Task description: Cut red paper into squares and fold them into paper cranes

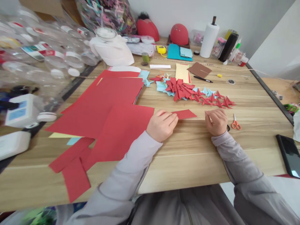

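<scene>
My left hand (162, 125) is closed with its fingers over the left end of a narrow red paper strip (186, 114), which points right across the table. To the right of the strip, apart from it, my right hand (217, 122) is curled shut with its fingertips tucked in; whatever it may hold is hidden. Orange-handled scissors (235, 125) lie just right of that hand, and part of a small dark ring (228, 127) shows beside its wrist. Beyond both hands spreads a pile of folded red paper pieces (179, 89) with light blue ones (207, 92) among them.
Large red sheets (117, 93) and cut red pieces (76, 179) cover the table's left side. Plastic bottles (56, 59) crowd the left edge. A paper towel roll (209, 40), a yellow tape measure (161, 50) and a pen (202, 79) are farther back. A phone (289, 156) lies right.
</scene>
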Tool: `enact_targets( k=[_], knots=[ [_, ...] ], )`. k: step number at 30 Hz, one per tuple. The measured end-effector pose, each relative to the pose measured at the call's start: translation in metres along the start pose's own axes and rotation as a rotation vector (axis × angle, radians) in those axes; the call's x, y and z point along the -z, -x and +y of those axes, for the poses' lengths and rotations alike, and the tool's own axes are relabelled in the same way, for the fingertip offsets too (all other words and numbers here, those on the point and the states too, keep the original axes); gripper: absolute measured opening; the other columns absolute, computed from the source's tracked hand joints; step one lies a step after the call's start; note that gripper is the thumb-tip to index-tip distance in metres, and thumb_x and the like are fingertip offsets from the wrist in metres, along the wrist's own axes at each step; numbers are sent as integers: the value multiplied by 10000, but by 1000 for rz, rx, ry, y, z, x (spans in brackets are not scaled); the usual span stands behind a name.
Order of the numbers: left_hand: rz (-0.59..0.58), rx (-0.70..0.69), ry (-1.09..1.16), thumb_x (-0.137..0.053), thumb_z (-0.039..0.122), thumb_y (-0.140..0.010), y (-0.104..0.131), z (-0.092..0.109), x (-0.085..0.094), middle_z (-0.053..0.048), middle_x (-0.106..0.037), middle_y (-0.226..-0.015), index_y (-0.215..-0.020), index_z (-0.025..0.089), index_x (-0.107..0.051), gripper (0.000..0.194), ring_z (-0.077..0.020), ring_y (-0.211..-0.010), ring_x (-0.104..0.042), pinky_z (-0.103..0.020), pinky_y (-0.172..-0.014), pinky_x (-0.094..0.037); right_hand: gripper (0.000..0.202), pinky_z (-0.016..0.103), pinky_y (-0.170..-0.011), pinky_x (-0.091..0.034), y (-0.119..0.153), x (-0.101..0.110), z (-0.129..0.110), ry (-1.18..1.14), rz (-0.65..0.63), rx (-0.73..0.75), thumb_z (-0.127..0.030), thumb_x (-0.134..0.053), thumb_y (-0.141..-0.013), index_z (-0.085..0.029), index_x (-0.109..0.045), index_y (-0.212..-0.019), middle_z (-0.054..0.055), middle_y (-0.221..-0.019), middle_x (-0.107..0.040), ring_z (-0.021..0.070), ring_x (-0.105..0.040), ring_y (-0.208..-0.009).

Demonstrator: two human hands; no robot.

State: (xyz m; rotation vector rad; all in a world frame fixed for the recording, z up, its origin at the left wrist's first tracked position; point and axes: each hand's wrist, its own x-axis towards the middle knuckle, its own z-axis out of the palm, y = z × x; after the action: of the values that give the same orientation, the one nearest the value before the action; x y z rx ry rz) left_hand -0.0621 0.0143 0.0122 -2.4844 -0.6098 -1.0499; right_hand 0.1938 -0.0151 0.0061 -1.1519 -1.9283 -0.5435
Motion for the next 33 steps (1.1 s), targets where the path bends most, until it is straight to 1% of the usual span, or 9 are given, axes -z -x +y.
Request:
enact_targets(
  k=[2, 4, 8, 16, 21, 24, 27, 30, 33],
  knots=[
    [5, -33, -15, -497, 56, -862, -2, 2, 0, -80, -748, -864, -876, 170, -676, 213, -179, -763, -671, -356, -684, -500, 134, 345, -758, -473, -1, 0, -6, -73, -31, 38, -134, -551, -857, -182, -673, -879, 68, -788, -733, 188, -658, -776],
    [-4, -38, 19, -502, 60, -864, -2, 6, -2, -86, -746, -872, -885, 164, -676, 204, -181, -768, -672, -360, -694, -503, 169, 368, -841, -469, -1, -1, -15, -141, -130, 124, -164, -572, -861, -177, -671, -999, 87, -925, -741, 200, -659, -897],
    [-45, -23, 99, -493, 78, -876, 0, 8, -5, -88, -745, -910, -942, 176, -680, 221, -185, -811, -674, -375, -728, -509, 202, 378, -884, -442, 4, -5, -22, -142, -146, 219, -111, -590, -861, -224, -693, -993, 44, -935, -751, 176, -662, -899],
    [20, 49, -31, -489, 79, -861, 6, -11, 1, -60, -757, -888, -975, 212, -675, 256, -190, -788, -689, -371, -697, -501, 169, 340, -768, -495, 9, -3, -8, -81, 34, 66, -116, -635, -842, -235, -682, -952, 38, -875, -758, 179, -684, -842],
    [160, 153, -93, -523, 96, -848, 10, -18, 5, -54, -757, -859, -968, 216, -681, 232, -195, -769, -691, -371, -694, -487, 128, 326, -721, -530, 7, 0, -8, -73, 49, -31, -155, -604, -870, -229, -700, -911, 64, -864, -749, 194, -689, -822],
    [243, 328, -41, -536, 131, -860, 12, -18, 5, -63, -756, -850, -928, 211, -697, 193, -202, -764, -693, -380, -718, -492, 124, 316, -690, -549, 5, 1, -10, -142, 128, -198, -194, -592, -881, -224, -712, -870, 69, -815, -741, 192, -691, -764],
    [346, 695, 171, -549, 252, -894, 8, -12, 0, -72, -754, -858, -877, 196, -712, 173, -211, -798, -697, -382, -751, -518, 121, 302, -592, -549, 4, -1, -14, -343, 148, -460, -269, -619, -867, -209, -715, -825, 47, -716, -724, 174, -671, -618],
    [436, 1082, 628, -614, 418, -851, -1, 1, -7, -97, -745, -945, -947, 169, -704, 282, -231, -863, -700, -380, -760, -558, 160, 272, -463, -518, 1, -5, -22, -663, 69, -742, -345, -684, -809, -190, -720, -795, 8, -581, -679, 150, -619, -466],
    [439, 1270, 1129, -722, 492, -730, -12, 13, -11, -127, -710, -1101, -1029, 166, -680, 445, -263, -976, -684, -387, -789, -570, 240, 265, -429, -527, -2, -7, -30, -904, 16, -944, -410, -750, -726, -173, -710, -733, 0, -546, -671, 146, -613, -430]
  ],
)
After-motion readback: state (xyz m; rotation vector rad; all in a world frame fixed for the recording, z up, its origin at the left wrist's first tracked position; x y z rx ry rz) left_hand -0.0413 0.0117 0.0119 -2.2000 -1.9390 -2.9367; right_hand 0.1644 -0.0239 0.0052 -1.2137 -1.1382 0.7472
